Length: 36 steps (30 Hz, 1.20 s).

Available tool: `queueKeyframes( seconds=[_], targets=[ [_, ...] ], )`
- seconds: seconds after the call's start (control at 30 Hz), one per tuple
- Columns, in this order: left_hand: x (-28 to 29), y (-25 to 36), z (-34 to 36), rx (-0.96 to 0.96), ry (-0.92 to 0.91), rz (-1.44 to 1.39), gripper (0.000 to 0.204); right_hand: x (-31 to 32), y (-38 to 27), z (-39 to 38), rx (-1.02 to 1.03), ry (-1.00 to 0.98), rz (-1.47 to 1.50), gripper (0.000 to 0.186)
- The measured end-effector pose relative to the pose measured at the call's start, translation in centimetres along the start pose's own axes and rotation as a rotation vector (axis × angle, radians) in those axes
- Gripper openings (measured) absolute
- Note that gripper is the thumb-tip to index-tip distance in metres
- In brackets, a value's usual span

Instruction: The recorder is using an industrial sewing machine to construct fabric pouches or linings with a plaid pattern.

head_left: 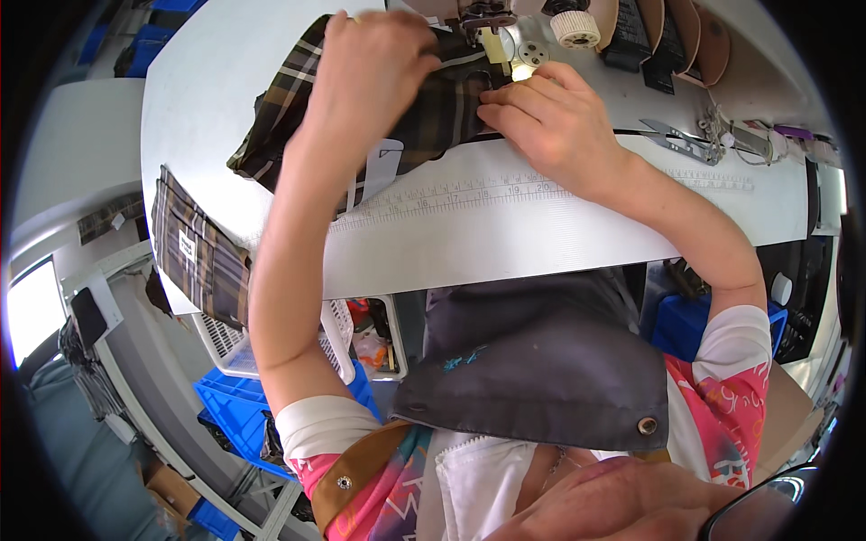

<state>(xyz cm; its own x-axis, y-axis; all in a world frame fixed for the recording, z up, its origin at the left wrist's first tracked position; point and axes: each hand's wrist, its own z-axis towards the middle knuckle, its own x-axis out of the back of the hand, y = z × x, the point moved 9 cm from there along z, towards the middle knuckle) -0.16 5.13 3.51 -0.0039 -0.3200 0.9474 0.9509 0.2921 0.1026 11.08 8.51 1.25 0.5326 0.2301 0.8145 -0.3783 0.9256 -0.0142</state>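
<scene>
Right now, your right hand (550,117) is pinching the edge of the dark plaid cloth (442,126) at the upper centre of the frame, just below the sewing machine (487,13). Your left hand (379,54) is bending over the same cloth near the top edge, but it is blurring and hiding its own fingertips, so you cannot tell whether it is gripping or only pressing. Your left forearm is standing in the way, covering part of the cloth, and a white tag (383,162) is showing just beside it. Your right forearm is crossing the ruler scale (451,198) that is running along the white table (496,257). At the upper right, metal scissors (681,142) are lying near a tangle of cord (753,149), and brown curved panels (708,45) are hanging beyond the white knob (575,29). A second plaid piece (198,252) is draping over the table edge at the left, well apart from your hands. Below it, a white basket (225,347) is sitting above a blue crate (236,406), while your dark apron (541,370) is filling the lower centre.
</scene>
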Motion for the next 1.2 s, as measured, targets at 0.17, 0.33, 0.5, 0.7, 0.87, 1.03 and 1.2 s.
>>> queueKeyframes(
  seconds=[0.17,0.33,0.5,0.7,0.87,1.03,1.2],
  targets=[
    [-1.1,4.0,-5.4,-0.13,0.155,-0.247,0.017,0.1,0.4,-0.9,-0.001,-0.052,0.106,0.024],
    [-1.2,2.7,-4.9,-0.149,0.193,-0.284,0.02,-0.3,2.4,-0.8,-0.031,-0.125,0.153,0.036],
    [-1.9,1.2,-3.7,-0.156,0.196,-0.267,0.019,-1.0,3.6,-0.4,-0.065,-0.109,0.123,0.035],
    [-2.3,-0.5,-2.0,-0.147,0.211,-0.291,0.019,-1.4,5.1,0.0,-0.184,-0.103,0.009,0.031],
    [-2.6,-2.1,-0.5,-0.039,0.125,-0.292,0.019,-1.4,6.0,0.3,-0.299,-0.138,-0.043,0.029],
    [-0.7,-1.0,-1.6,-0.151,0.266,-0.083,0.019,0.8,4.5,-1.0,-0.235,-0.098,-0.142,0.025],
    [1.1,-7.3,-6.0,0.482,0.453,-0.714,0.018,1.8,3.8,-3.3,-0.255,-0.064,-0.009,0.024]
  ],
)
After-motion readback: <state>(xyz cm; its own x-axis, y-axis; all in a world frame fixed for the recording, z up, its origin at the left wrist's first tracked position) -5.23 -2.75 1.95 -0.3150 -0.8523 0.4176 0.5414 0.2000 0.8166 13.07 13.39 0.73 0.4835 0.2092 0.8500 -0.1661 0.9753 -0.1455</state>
